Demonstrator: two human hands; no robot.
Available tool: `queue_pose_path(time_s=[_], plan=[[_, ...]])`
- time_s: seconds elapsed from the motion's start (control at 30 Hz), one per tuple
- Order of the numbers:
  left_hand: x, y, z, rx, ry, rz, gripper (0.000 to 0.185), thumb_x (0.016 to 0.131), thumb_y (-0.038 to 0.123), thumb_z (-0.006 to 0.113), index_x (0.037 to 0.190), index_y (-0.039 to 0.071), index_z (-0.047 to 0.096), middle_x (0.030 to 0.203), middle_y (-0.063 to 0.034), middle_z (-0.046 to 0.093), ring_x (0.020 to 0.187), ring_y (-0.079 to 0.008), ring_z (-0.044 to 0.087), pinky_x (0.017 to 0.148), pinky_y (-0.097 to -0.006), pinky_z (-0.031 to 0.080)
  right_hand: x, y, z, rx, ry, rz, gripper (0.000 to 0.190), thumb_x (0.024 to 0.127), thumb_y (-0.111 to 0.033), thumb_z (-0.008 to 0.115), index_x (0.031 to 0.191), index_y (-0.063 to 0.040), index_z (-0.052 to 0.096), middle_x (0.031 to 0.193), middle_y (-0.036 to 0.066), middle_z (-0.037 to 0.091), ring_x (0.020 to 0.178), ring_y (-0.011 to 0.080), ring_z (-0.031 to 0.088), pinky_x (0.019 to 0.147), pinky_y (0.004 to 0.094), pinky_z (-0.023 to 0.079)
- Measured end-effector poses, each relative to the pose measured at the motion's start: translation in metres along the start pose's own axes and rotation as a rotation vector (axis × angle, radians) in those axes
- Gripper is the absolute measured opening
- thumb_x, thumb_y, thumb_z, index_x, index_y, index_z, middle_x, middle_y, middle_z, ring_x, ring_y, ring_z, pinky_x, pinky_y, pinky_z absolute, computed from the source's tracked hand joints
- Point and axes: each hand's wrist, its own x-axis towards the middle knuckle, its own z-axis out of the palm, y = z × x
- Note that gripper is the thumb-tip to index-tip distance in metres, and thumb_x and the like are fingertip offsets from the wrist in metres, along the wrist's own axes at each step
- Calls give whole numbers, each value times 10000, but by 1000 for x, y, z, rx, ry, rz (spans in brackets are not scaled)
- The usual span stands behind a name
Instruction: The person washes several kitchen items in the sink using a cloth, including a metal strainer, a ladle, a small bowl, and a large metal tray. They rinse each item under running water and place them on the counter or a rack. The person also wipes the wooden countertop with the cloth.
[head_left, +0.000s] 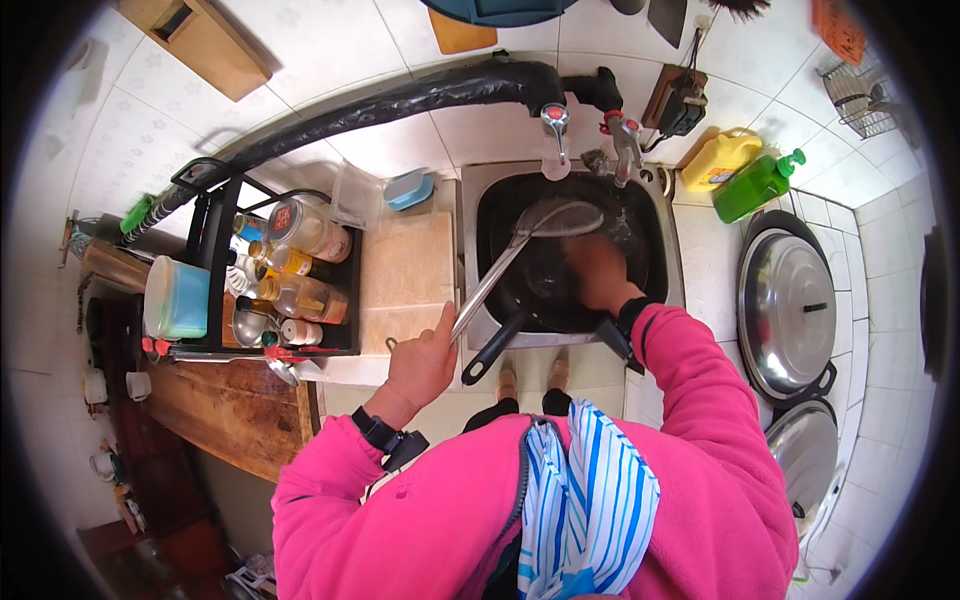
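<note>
My left hand (421, 367) is closed on the handle of a long metal ladle or strainer (487, 289), left of the sink. Its rounded head lies over a dark pan (525, 304) in the stainless steel sink (474, 225). The pan's black handle sticks out over the sink's front edge. My right hand (600, 270) is blurred and reaches down into the sink, beside the ladle's head; whether it grips anything cannot be made out. A second black handle (615, 337) shows below my right wrist. Two metal taps stand at the back, the left one (555, 139) above the basin.
Left of the sink are a wooden board (409, 277) and a black rack (217, 262) with bottles and jars. On the right stand a yellow bottle (720, 161), a green pump bottle (754, 187) and a large lidded pan (787, 315). A black-wrapped pipe (390, 105) runs along the wall.
</note>
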Motion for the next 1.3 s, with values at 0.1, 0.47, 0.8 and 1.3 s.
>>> queue_pose_path(time_s=[0.1,0.47,0.8,1.3], plan=[[-7,-12,7,64,52,87,529,838,144,630,1343,42,508,780,-146,612,634,-342,636,572,-472,517,0,12,8,-56,-86,-161,790,824,-310,661,1509,-98,328,1508,181,376,1404,430,286,1081,586,338],[-6,-33,38,-7,-184,-189,208,796,116,641,955,28,541,814,-215,639,753,-416,647,670,-512,515,9,2,-58,861,206,279,255,841,-172,604,1064,-81,688,951,152,699,928,346,672,789,442,537],[3,-42,58,-81,-218,-183,198,870,227,605,861,30,586,755,-228,655,746,-434,649,692,-531,518,40,-58,-49,964,486,-41,444,933,-348,582,1257,-46,611,1279,175,621,1208,352,569,1021,404,443],[-19,-73,94,-7,-110,-168,172,869,225,621,857,62,570,717,-198,655,682,-409,653,637,-512,527,38,-81,-44,376,656,-254,367,930,-327,535,1192,-84,618,1254,176,601,1169,379,572,1021,502,437]])
